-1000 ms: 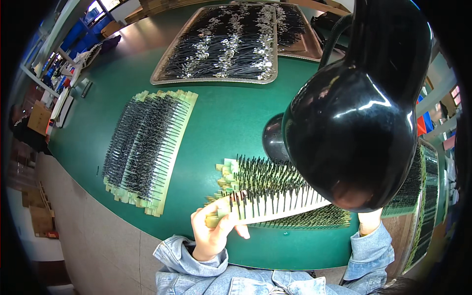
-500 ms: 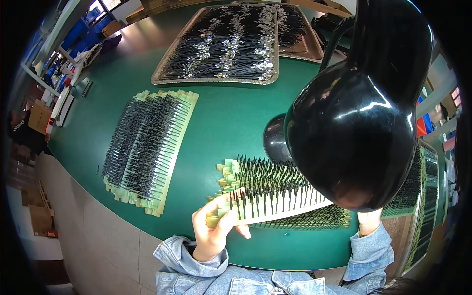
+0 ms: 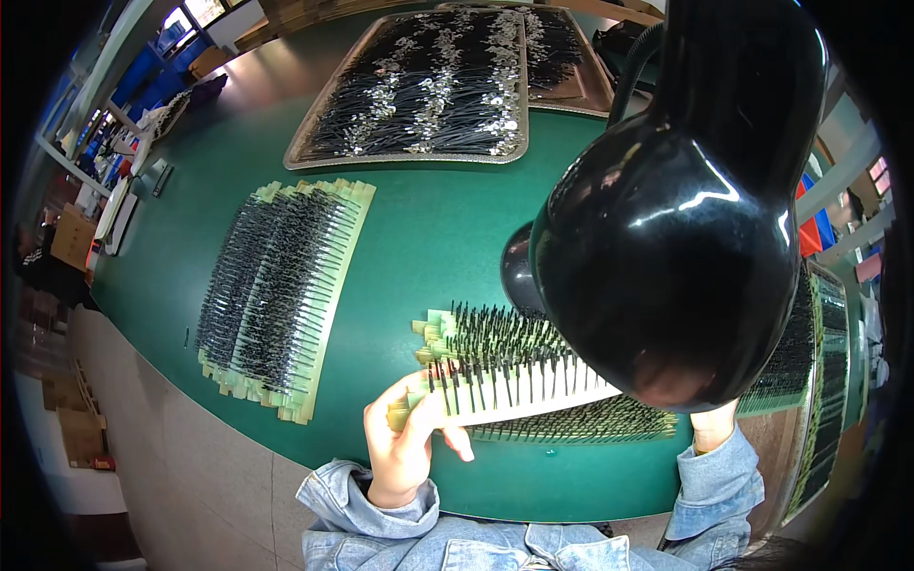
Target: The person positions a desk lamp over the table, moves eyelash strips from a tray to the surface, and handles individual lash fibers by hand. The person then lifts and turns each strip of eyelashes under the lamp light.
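Pale strip (image 3: pixel 505 405), long and narrow, carries a row of slender, dark pins along its length. Left end pinched between thumb and fingers of the left hand (image 3: pixel 398 455). Strip runs rightward, rising slightly, overlapping similar pinned strips (image 3: pixel 581 424) in view. Right end hidden.

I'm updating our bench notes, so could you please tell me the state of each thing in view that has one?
Held strip: gripped, right end hidden
Left hand: closed on its left end
Right hand: partly hidden, grip unclear
Lamp: head turned downward
Left strip bundle: laid out, uncovered
Right strip bundle: partly covered
Front tray: loaded
Rear tray: partly filled
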Available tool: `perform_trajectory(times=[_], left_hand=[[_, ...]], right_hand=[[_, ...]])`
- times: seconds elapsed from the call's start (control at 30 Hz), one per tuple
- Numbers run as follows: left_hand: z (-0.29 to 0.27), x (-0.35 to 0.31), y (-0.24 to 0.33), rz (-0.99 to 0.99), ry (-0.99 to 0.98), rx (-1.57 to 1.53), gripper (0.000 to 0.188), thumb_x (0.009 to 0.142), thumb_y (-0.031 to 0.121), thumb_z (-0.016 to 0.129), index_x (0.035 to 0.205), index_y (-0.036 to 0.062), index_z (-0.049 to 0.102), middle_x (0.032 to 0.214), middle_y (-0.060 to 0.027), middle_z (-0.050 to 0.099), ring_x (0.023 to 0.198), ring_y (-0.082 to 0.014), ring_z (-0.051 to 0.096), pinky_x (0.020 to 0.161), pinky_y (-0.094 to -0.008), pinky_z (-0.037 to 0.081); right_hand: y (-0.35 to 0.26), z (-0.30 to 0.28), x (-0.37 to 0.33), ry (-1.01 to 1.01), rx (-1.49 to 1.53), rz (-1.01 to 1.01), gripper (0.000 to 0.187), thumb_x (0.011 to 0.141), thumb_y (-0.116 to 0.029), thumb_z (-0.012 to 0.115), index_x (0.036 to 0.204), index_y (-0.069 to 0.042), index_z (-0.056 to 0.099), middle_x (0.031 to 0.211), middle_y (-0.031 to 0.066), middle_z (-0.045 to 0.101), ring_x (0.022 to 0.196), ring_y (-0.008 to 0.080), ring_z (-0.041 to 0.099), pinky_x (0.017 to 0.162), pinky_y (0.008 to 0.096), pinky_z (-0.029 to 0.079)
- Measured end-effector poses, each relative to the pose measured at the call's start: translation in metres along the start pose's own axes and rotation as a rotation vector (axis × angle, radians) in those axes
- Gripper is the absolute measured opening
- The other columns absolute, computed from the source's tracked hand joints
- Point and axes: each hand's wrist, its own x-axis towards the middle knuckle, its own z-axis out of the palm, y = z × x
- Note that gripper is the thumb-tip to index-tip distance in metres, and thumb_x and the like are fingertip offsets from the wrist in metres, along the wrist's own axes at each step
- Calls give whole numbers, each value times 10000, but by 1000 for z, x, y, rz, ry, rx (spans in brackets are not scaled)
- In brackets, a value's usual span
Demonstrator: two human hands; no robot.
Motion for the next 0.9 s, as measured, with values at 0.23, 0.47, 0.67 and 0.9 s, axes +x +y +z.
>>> perform_trajectory(times=[0.23, 0.47, 0.67, 0.9], left_hand=[[-5, 0, 0, 0, 53, -90, 266, 841, 81, 439, 989, -139, 457, 650, -152, 563, 401, -181, 505, 378, -280, 437], [-7, 4, -8, -7, 203, -305, 260, 840, 124, 445, 989, -88, 454, 667, -130, 546, 398, -139, 462, 320, -243, 401], [-20, 6, -8, -99, 301, -437, 186, 868, 192, 417, 873, 35, 516, 484, -2, 419, 355, -92, 358, 315, -214, 324], [-24, 12, -3, -80, 279, -434, 208, 871, 227, 416, 841, 65, 542, 433, 25, 315, 382, -87, 289, 454, -239, 353]], right_hand=[[-6, 8, -7, 47, 14, 31, 340, 866, -191, 400, 1154, -12, 428, 956, 42, 525, 662, 82, 483, 513, 189, 400], [-13, 17, -12, 6, 3, -15, 312, 840, -98, 448, 1126, 27, 443, 808, 38, 497, 567, 85, 500, 447, 192, 428], [-20, 21, -19, -161, -72, -44, 331, 822, -40, 464, 1140, 51, 439, 748, 43, 491, 553, 99, 504, 457, 210, 443], [-28, 18, -25, -384, -228, -76, 346, 815, 1, 453, 1155, 62, 432, 681, 92, 523, 530, 133, 529, 498, 236, 456]])
